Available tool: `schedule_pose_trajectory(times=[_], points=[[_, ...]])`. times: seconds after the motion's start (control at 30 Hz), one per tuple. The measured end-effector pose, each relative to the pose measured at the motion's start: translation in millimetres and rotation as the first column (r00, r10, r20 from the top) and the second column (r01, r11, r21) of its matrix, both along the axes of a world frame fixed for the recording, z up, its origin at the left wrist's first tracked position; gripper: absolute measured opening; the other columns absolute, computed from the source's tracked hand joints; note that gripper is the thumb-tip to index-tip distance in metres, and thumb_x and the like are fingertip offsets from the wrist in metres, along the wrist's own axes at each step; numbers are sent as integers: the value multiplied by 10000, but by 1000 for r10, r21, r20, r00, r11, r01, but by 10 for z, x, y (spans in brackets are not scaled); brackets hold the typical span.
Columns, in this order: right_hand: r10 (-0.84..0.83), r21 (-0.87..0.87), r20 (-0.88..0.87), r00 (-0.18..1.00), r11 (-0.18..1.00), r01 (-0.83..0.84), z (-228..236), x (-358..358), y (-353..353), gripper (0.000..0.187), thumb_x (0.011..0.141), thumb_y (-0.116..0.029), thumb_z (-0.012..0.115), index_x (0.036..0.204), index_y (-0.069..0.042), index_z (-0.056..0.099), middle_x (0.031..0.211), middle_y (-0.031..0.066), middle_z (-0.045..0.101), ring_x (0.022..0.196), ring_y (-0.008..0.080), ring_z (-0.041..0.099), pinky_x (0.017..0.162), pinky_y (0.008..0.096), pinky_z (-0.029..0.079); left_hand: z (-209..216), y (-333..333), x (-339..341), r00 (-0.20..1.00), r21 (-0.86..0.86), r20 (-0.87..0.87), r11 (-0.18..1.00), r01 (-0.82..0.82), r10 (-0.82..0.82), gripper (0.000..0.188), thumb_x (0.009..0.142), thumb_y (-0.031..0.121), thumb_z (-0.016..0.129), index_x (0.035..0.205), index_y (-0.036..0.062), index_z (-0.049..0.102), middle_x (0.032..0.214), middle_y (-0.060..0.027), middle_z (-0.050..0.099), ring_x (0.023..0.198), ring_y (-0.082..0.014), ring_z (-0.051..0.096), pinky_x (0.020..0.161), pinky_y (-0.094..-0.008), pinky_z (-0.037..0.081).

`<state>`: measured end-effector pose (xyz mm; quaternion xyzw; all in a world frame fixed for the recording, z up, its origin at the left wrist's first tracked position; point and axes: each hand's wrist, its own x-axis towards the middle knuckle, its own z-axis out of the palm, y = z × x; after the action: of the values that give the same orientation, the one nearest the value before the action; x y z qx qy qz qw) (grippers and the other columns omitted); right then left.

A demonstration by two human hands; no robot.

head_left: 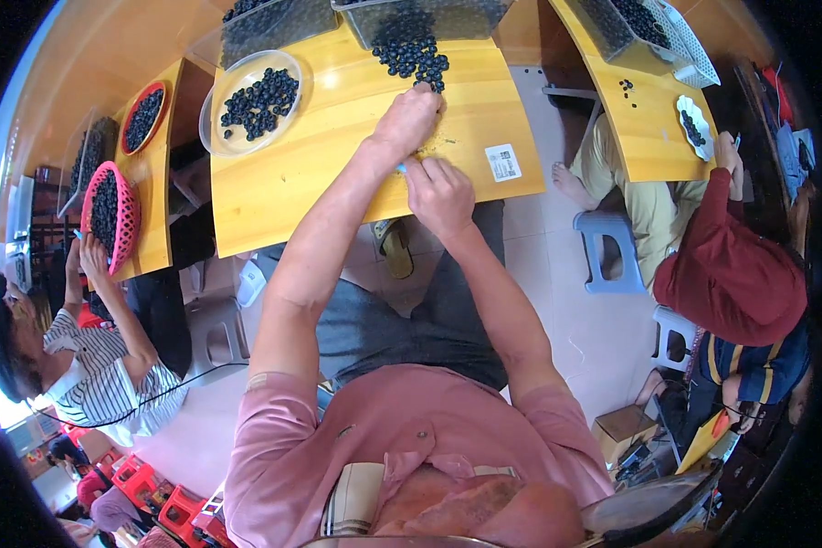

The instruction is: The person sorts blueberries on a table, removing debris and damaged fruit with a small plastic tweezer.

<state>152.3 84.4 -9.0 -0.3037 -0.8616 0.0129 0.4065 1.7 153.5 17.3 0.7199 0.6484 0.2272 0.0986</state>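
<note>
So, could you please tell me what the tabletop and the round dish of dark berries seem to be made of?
Tabletop: probably varnished wood or wood-look laminate; yellow, with straight grain lines and a soft sheen.
Round dish: likely clear plastic; the yellow table shows through its glossy rim.

head cam | looks steeply down, close over yellow table | rim perhaps too bent to judge
</note>
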Motion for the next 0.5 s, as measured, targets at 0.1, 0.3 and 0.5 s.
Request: schedule_pose_trajectory(times=[0.1, 0.3, 0.5], points=[[10, -6, 16, 1000, 1000, -10, -10, -15, -6, 168, 847, -109, 746, 1013, -85, 761, 776, 57, 584, 729, 241, 648, 643, 385, 542, -15, -35, -39, 1000, 2, 15, 1000, -4, 4, 139, 877, 79, 714, 998, 35, 766, 1030, -196, 709, 973, -400, 710, 894, -462, 573], [-3, 6, 45, 999, 1000, 3, -41, 11, 12, 181, 848, -120, 717, 1022, -91, 754, 757, 39, 571, 730, 215, 654, 636, 364, 552, 186, -306, -194, 974, 213, 210, 968, -132, 87, 175, 864, 74, 774, 1033, 32, 781, 1021, -165, 715, 913, -315, 726, 852, -400, 587], [13, -21, 41, 999, 1000, -12, -8, -2, 4, 241, 841, -108, 756, 1081, -99, 744, 775, 42, 590, 724, 233, 646, 641, 387, 538, 103, -1007, -490, 671, 74, 670, 870, -487, 318, 195, 889, 74, 804, 1071, 4, 788, 988, -93, 725, 798, -137, 671, 779, -285, 564]])
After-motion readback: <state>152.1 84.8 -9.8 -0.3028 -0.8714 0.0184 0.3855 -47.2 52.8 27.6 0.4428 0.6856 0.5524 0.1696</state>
